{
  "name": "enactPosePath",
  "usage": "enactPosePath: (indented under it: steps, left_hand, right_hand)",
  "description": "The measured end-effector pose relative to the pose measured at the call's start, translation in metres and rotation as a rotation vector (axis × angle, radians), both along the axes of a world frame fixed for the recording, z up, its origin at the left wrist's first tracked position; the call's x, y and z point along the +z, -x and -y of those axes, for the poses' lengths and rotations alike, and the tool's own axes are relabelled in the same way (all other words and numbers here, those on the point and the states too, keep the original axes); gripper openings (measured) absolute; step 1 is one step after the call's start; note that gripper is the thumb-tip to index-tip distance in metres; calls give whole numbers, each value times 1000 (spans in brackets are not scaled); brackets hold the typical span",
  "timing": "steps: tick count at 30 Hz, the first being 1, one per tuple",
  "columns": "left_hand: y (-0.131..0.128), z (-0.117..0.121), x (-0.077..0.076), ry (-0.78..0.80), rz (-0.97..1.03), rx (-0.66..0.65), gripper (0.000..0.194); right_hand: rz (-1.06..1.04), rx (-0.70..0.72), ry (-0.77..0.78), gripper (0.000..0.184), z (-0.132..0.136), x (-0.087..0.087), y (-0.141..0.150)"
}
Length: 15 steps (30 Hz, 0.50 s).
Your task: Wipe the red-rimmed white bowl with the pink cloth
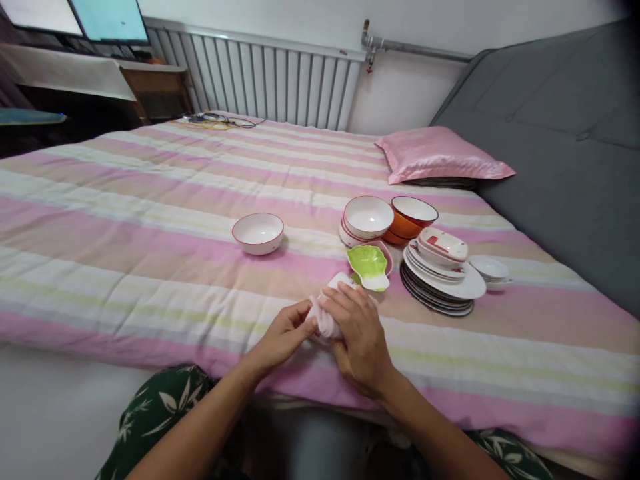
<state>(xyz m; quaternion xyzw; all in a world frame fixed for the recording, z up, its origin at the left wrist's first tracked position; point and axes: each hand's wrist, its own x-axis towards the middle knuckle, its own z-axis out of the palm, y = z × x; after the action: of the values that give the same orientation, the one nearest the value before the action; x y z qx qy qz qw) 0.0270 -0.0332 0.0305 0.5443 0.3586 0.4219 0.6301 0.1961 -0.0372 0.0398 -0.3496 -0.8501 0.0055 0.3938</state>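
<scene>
Near the front edge of the bed, a small white dish (342, 279) shows its far end beyond my fingers; the rest of it is covered. A pale pink cloth (327, 324) is bunched over it. My right hand (359, 337) lies over the cloth with curved fingers, pressing it against the dish. On the other side, my left hand (284, 332) pinches the near left edge of the dish, where cloth and dish meet. Just beyond my right fingers sits a green leaf-shaped dish (369, 262), with a pink dish (385, 252) partly under it.
A white red-rimmed bowl (258, 233) stands alone to the left. Behind are stacked white bowls (369, 217) and orange bowls (407, 223). Right of them are a plate stack (467, 283) topped by rectangular dishes (443, 244), and small white dishes (491, 268). A pink pillow (443, 157) lies farther back.
</scene>
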Motion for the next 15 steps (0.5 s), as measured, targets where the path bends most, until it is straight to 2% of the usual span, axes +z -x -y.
enactPosePath:
  steps: [4,9,12,15]
  left_hand:
    - [-1,-1,-3,-101,-95,-63,37]
    - [-8,-4,-18,-158,-247,-6,32]
    - [-11,-5,-23,-134,-254,-32,31]
    - [-10,-5,-20,-108,-173,-52,30]
  right_hand:
    - [-213,-59,158,43,-15,-2,-14]
    - [-389,-85,328,41,-24,-6,-23]
    - [-383,-83,325,42,-23,-5,-21]
    - [-323,-68,256,43,-20,-2,-18]
